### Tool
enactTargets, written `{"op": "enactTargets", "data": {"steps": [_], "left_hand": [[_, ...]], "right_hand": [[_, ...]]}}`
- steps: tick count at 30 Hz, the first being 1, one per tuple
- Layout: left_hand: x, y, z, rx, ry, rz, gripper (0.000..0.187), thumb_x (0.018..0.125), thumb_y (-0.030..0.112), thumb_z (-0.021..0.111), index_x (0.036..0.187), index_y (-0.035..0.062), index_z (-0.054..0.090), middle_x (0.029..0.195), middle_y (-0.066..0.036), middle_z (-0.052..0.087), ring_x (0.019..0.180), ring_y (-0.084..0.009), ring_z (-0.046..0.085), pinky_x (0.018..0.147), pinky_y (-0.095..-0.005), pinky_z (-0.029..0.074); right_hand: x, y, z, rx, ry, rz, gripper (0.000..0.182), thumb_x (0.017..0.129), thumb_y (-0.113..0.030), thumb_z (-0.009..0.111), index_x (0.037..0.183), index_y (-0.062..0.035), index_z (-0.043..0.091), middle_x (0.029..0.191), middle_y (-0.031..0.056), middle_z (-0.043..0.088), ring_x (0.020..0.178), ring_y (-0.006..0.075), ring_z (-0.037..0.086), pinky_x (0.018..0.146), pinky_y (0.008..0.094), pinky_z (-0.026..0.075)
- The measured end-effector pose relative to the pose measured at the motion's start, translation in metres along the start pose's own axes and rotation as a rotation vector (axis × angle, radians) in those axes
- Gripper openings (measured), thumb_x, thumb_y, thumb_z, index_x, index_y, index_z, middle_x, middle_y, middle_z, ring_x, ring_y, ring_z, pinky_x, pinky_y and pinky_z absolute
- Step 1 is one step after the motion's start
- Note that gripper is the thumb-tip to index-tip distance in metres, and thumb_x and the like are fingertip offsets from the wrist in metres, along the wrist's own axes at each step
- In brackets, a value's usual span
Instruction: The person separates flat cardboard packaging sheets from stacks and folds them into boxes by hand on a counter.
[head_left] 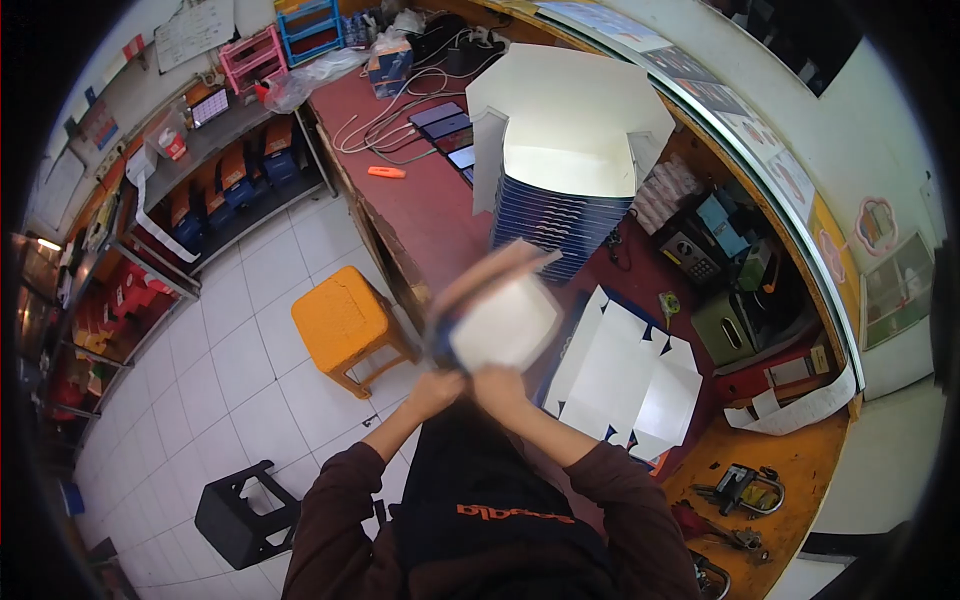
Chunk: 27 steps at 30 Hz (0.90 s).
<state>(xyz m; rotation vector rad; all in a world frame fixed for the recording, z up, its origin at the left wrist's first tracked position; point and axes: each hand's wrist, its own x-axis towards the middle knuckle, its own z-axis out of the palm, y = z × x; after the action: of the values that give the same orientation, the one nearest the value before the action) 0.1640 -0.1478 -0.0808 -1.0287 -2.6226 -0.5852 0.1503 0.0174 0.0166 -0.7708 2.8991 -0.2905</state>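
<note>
A cardboard box (503,325), white inside and smeared by motion, is held out in front of me over the edge of the table. My left hand (436,394) is closed at the box's near left corner. Beside it, my right hand (497,389) is closed on the near edge. Just beyond stands a tall stack of nested blue boxes (550,220) with white insides and raised flaps. Flat, unfolded box blanks (632,378) lie to the right of my hands, white side up with small blue notches.
An orange stool (345,322) and a black stool (245,512) stand on the tiled floor at left. Phones (440,122), cables and an orange cutter (387,172) lie on the red tabletop (440,215). Padlocks (742,488) rest on the wooden ledge at right.
</note>
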Motion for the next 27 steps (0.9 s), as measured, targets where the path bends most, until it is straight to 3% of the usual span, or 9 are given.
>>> {"op": "enactTargets", "data": {"steps": [2, 4, 8, 10, 15, 21, 23, 25, 27], "left_hand": [[0.004, 0.004, -0.006, -0.011, 0.052, 0.009, 0.012, 0.068, 0.008, 0.061, 0.079, 0.0078, 0.057, 0.077, -0.004, 0.057, 0.065, -0.0198, 0.060, 0.054, -0.0311, 0.048], [0.004, 0.009, -0.005, -0.028, 0.096, 0.024, 0.011, 0.068, 0.008, 0.061, 0.077, 0.0077, 0.056, 0.074, -0.005, 0.055, 0.064, -0.0201, 0.059, 0.054, -0.0317, 0.048], [0.004, 0.008, 0.005, 0.067, 0.031, 0.005, 0.012, 0.067, 0.009, 0.059, 0.079, 0.0070, 0.057, 0.078, -0.006, 0.057, 0.066, -0.0226, 0.058, 0.056, -0.0342, 0.048], [0.006, -0.001, 0.006, 0.141, -0.036, -0.023, 0.014, 0.067, 0.010, 0.059, 0.081, 0.0068, 0.058, 0.083, -0.006, 0.059, 0.068, -0.0233, 0.058, 0.056, -0.0347, 0.049], [0.001, -0.021, 0.046, 0.223, 0.233, -0.313, 0.027, 0.069, 0.013, 0.057, 0.094, 0.0036, 0.059, 0.103, -0.009, 0.058, 0.087, -0.0252, 0.058, 0.064, -0.0348, 0.050], [0.008, -0.009, 0.029, 0.091, 0.120, -0.374, 0.042, 0.073, 0.018, 0.064, 0.110, 0.0019, 0.052, 0.118, -0.014, 0.052, 0.103, -0.0316, 0.052, 0.078, -0.0394, 0.049], [0.015, -0.001, 0.016, 0.054, 0.155, -0.333, 0.056, 0.070, 0.024, 0.068, 0.117, 0.0029, 0.046, 0.125, -0.016, 0.044, 0.111, -0.0350, 0.045, 0.086, -0.0413, 0.043], [0.022, 0.008, 0.003, -0.019, 0.220, -0.265, 0.083, 0.064, 0.036, 0.076, 0.129, 0.0049, 0.034, 0.139, -0.021, 0.028, 0.125, -0.0418, 0.031, 0.101, -0.0452, 0.032], [0.039, 0.008, -0.010, -0.012, 0.197, -0.201, 0.088, 0.061, 0.038, 0.077, 0.129, 0.0049, 0.034, 0.139, -0.021, 0.028, 0.125, -0.0427, 0.030, 0.101, -0.0462, 0.031]], "right_hand": [[0.007, 0.001, -0.002, -0.027, -0.019, 0.010, 0.015, 0.074, -0.013, 0.056, 0.072, 0.0001, 0.063, 0.077, 0.0171, 0.062, 0.072, 0.0320, 0.063, 0.067, 0.0396, 0.051], [0.022, 0.010, -0.008, 0.134, -0.288, 0.001, 0.017, 0.076, -0.013, 0.053, 0.074, 0.0011, 0.062, 0.076, 0.0173, 0.062, 0.072, 0.0319, 0.063, 0.067, 0.0416, 0.051], [0.040, 0.003, 0.005, 0.072, 0.021, -0.009, 0.017, 0.078, -0.013, 0.051, 0.081, 0.0008, 0.061, 0.074, 0.0162, 0.063, 0.071, 0.0309, 0.064, 0.062, 0.0396, 0.053], [0.036, 0.000, 0.002, 0.058, 0.041, -0.006, 0.016, 0.078, -0.013, 0.051, 0.079, 0.0004, 0.060, 0.074, 0.0156, 0.063, 0.071, 0.0299, 0.065, 0.061, 0.0389, 0.053], [0.041, -0.006, 0.016, 0.027, 0.000, 0.054, 0.015, 0.076, -0.014, 0.053, 0.073, -0.0022, 0.062, 0.073, 0.0145, 0.063, 0.070, 0.0259, 0.066, 0.059, 0.0373, 0.053], [0.046, 0.046, 0.038, 0.195, -0.004, -0.063, 0.027, 0.085, -0.025, 0.051, 0.076, -0.0045, 0.065, 0.074, 0.0140, 0.064, 0.077, 0.0326, 0.064, 0.067, 0.0430, 0.051], [0.040, 0.058, -0.024, 0.330, 0.084, 0.177, 0.034, 0.087, -0.033, 0.050, 0.081, -0.0018, 0.064, 0.080, 0.0165, 0.063, 0.085, 0.0349, 0.061, 0.075, 0.0468, 0.046], [0.047, 0.086, -0.042, 0.033, 0.402, 0.459, 0.034, 0.080, -0.031, 0.061, 0.097, -0.0024, 0.058, 0.107, 0.0153, 0.053, 0.100, 0.0301, 0.050, 0.080, 0.0436, 0.042], [0.062, 0.121, -0.034, -0.024, 0.419, 0.569, 0.035, 0.082, -0.032, 0.058, 0.101, -0.0021, 0.057, 0.108, 0.0156, 0.054, 0.101, 0.0312, 0.051, 0.080, 0.0436, 0.044]]}}
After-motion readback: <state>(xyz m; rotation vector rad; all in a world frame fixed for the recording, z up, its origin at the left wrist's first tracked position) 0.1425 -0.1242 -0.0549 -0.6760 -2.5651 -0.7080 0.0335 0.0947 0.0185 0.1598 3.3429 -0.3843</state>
